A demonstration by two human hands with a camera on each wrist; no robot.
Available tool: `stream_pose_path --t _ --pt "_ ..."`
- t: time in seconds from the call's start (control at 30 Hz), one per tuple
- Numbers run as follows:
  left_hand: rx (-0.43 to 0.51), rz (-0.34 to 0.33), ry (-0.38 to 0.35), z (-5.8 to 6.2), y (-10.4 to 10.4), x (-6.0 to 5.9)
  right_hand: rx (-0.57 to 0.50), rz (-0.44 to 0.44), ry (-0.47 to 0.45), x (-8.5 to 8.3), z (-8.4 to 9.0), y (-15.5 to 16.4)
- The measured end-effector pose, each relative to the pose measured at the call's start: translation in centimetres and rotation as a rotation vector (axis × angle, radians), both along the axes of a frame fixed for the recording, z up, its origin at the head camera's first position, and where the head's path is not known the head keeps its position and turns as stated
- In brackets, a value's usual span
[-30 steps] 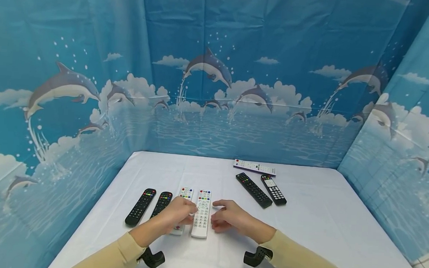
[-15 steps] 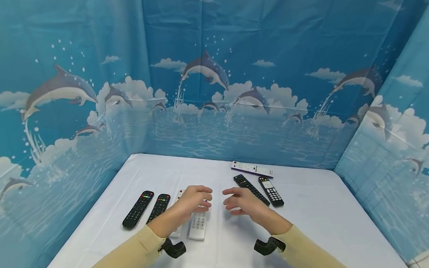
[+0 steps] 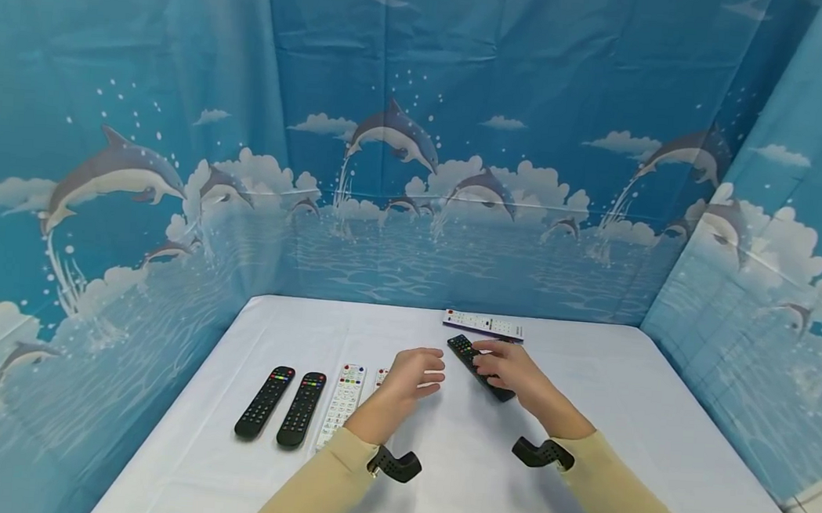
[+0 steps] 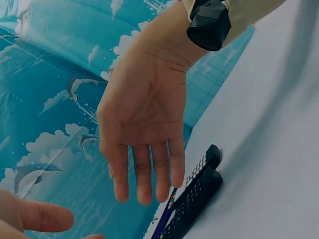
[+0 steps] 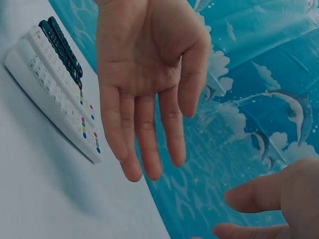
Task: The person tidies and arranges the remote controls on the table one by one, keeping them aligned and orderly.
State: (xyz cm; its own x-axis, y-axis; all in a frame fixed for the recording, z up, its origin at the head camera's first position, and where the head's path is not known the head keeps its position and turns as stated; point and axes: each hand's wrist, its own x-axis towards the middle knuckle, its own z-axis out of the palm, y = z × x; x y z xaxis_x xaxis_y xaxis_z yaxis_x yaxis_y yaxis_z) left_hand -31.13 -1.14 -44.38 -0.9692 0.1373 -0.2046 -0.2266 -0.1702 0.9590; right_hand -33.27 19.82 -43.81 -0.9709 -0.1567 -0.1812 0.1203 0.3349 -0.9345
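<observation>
Both hands are held above the table with nothing in their fingers. My left hand (image 3: pixel 412 378) hovers just right of a white remote control (image 3: pixel 381 377), which is mostly covered by that hand and forearm. Over a black remote control (image 3: pixel 463 348) hangs my right hand (image 3: pixel 513 373), hiding part of it; contact cannot be told. Each palm shows in its own wrist view, with the left fingers (image 4: pixel 143 174) and right fingers (image 5: pixel 147 134) extended. A smaller black remote with white buttons (image 4: pixel 213 157) lies beside the black one, almost hidden in the head view.
To the left, two black remotes (image 3: pixel 264 404) (image 3: pixel 301 411) and another white remote (image 3: pixel 341 405) lie side by side on the white tablecloth (image 3: pixel 181 431). A white remote (image 3: pixel 483 325) rests crosswise at the back. Blue dolphin curtains (image 3: pixel 383 255) enclose the table.
From beside the front white remotes, both hands have lifted and moved right and away from the body. The right hand has come over the black remote. The left white remote is uncovered.
</observation>
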Motion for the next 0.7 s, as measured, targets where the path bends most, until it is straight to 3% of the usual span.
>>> stream_pose_path --t 0.2,0.4,0.7 --pt "0.151 0.021 -0.063 -1.6 2.8 -0.7 0.058 -0.024 0.023 -0.7 -0.8 1.6" --pt "0.308 0.022 -0.153 -2.6 5.1 -0.9 0.201 -0.021 0.110 -1.5 -1.9 2.5" --pt "0.373 0.085 -0.209 -3.8 6.8 -2.1 0.243 -0.001 0.069 -2.2 -3.3 3.0"
